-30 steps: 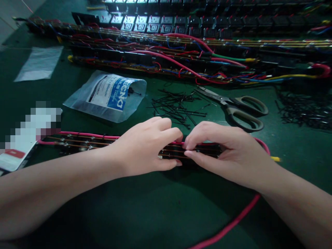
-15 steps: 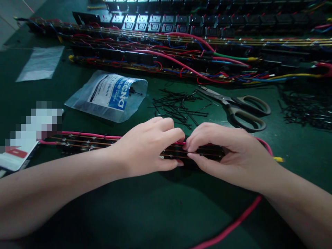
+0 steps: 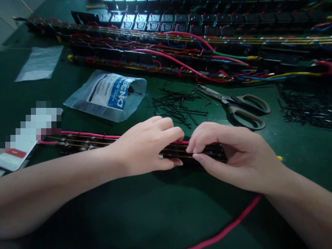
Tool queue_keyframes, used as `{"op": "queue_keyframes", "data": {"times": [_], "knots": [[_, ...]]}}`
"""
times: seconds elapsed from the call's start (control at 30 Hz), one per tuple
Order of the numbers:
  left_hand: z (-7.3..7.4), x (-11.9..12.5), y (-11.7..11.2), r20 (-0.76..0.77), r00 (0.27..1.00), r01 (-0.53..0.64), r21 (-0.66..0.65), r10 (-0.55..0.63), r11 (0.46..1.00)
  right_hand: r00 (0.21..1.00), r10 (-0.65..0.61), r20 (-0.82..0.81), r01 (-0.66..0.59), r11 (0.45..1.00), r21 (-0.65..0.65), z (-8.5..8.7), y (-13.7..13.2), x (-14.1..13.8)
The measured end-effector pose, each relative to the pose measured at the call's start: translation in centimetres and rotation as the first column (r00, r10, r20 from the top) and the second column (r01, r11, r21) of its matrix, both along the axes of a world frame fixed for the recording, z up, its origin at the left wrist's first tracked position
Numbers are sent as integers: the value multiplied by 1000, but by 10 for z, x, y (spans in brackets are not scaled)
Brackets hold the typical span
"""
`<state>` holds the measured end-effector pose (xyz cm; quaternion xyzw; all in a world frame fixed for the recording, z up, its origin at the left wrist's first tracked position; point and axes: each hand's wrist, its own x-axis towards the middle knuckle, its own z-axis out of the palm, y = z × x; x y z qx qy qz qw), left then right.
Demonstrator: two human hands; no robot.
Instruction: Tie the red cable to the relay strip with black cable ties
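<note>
A long black strip [image 3: 75, 144] with copper-coloured rails and soldered joints lies across the table under both hands. A red cable [image 3: 90, 135] runs along its far edge. My left hand [image 3: 147, 147] is closed over the strip's middle, fingers at the far side and thumb at the near side. Just right of it, my right hand [image 3: 233, 159] pinches thumb and fingertips together above the rails. Whatever sits between those fingertips is too small to make out. A loose red cable end section [image 3: 230, 230] curves below my right wrist.
Beyond the hands lie black cable ties [image 3: 178, 105], scissors [image 3: 238, 107] and a printed plastic bag [image 3: 109, 95]. More ties [image 3: 308, 109] are heaped at right. A phone-like device [image 3: 31, 138], partly blurred, rests at left. Wired socket strips [image 3: 155, 45] fill the back.
My right hand has shifted slightly right, away from my left, still pinching. My left hand stays nearly where it was on the strip.
</note>
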<state>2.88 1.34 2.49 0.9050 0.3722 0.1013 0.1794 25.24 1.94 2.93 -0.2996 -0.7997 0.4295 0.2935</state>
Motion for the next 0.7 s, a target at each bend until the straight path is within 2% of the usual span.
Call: {"op": "queue_keyframes", "data": {"times": [0.33, 0.47, 0.7], "knots": [[1, -1, 0, 11, 1000, -13, -5, 13, 1000, 999, -5, -49, 5, 1000, -1, -1, -2, 1], [1, -1, 0, 6, 1000, -6, 13, 6, 1000, 1000, 2, 5, -2, 999, 41, -1, -1, 0], [0, -1, 0, -5, 1000, -5, 19, 5, 1000, 988, 74, 133, -93, 986, 141, -1, 2, -4]]}}
